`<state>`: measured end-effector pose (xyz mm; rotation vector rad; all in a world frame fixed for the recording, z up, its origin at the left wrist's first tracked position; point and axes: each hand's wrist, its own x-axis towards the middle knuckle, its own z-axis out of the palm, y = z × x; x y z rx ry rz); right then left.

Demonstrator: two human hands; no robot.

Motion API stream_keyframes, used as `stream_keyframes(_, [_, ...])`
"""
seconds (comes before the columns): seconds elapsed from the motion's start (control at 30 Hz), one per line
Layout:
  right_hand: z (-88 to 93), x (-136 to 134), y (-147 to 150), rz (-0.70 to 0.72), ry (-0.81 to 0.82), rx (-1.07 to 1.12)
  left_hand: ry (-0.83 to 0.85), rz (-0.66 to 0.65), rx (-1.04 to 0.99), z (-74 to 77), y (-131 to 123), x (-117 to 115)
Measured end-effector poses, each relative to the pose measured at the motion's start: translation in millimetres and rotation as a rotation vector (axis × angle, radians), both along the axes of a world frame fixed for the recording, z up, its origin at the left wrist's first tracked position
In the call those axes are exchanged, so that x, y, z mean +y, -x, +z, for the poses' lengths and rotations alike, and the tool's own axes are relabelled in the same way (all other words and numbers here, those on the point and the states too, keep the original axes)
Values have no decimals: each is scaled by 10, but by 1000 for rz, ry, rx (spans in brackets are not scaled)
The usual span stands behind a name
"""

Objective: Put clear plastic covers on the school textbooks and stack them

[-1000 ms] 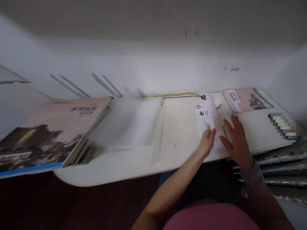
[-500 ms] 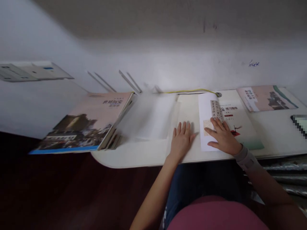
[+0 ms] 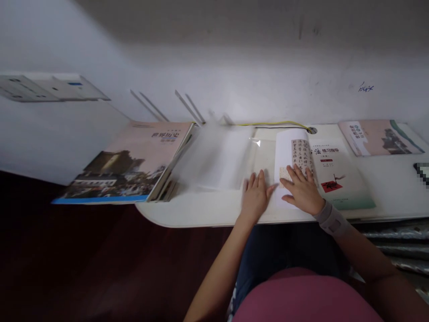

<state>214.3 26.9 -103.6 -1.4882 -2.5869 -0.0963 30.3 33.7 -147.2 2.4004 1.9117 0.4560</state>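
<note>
A workbook (image 3: pixel 345 172) with a white cover fading to green lies on the desk. Along its left side, a white page or flap (image 3: pixel 283 143) printed with calligraphy curls over part of the cover. My right hand (image 3: pixel 303 190), with a grey band at the wrist, rests on this page, fingers spread. To its left, my left hand (image 3: pixel 255 197) lies open, palm down, by the page's edge. Beneath or beside it is what looks like a clear plastic sheet (image 3: pixel 263 154), showing a small glint. Farther left are pale, blurred translucent sheets (image 3: pixel 223 158).
A stack of books with a pink history book (image 3: pixel 134 156) on top overhangs the left end of the white desk (image 3: pixel 187 212). Another pink book (image 3: pixel 375 137) lies at the back right. A yellow cable (image 3: pixel 268 124) runs along the wall to a round hole. A pixelated object (image 3: pixel 422 173) sits at the right edge.
My right hand has slid slightly left with the page, uncovering more of the calligraphy and the red picture on the cover. My left hand stays almost in place. The view has shifted a little.
</note>
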Motion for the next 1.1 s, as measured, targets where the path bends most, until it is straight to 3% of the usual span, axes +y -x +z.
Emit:
stream_keyframes(0.5, [-360, -699, 416, -68, -47, 71, 8, 25, 20, 13, -42, -13])
stream_keyframes(0.67, [-352, -796, 446, -52, -40, 67, 15, 27, 4, 0, -39, -11])
stream_keyframes(0.8, [-201, -662, 322, 25, -14, 6, 26, -32, 26, 24, -22, -53])
stream_keyframes(1.0, [81, -148, -19, 376, 135, -124, 11, -63, 60, 25, -113, -297])
stream_keyframes(1.1, [105, 57, -113, 371, 122, -175, 18, -47, 64, -30, -156, -372])
